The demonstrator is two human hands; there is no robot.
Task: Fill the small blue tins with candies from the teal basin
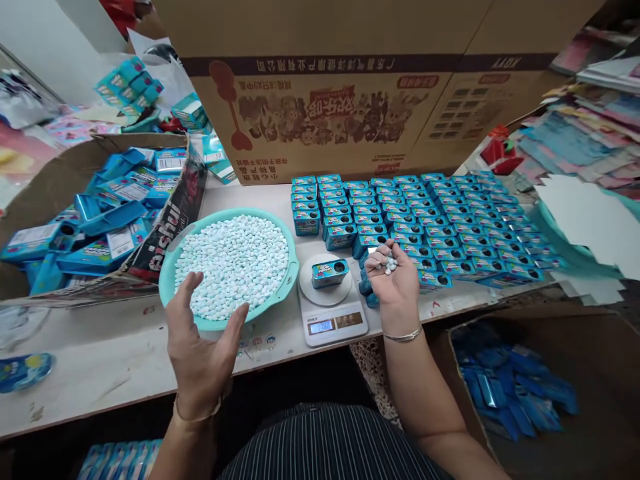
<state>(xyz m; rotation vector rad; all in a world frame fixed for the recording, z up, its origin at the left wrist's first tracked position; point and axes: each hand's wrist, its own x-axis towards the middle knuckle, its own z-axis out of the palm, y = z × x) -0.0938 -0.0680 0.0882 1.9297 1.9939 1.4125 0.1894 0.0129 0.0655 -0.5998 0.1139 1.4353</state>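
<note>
My left hand (203, 347) is spread at the near edge of a turquoise bowl (293, 270), thumb and fingers apart, with nothing in its grasp. Small white and pale-blue candies (230, 260) fill that bowl. Palm up, my right hand (397, 287) cups a few of the same candies (390, 265) in its curled fingers, to the right of a white digital scale (333, 327). On the scale's round pan stands one small blue box (330, 271) with a dark round opening on top. The lit display shows digits I cannot read surely.
Rows of blue boxes (450, 233) stand right of the scale, in front of a big brown carton (335, 120). At left, a cardboard box (170, 247) holds loose blue packages (120, 193). Below the table's right edge, another carton (600, 400) holds blue packages (520, 387).
</note>
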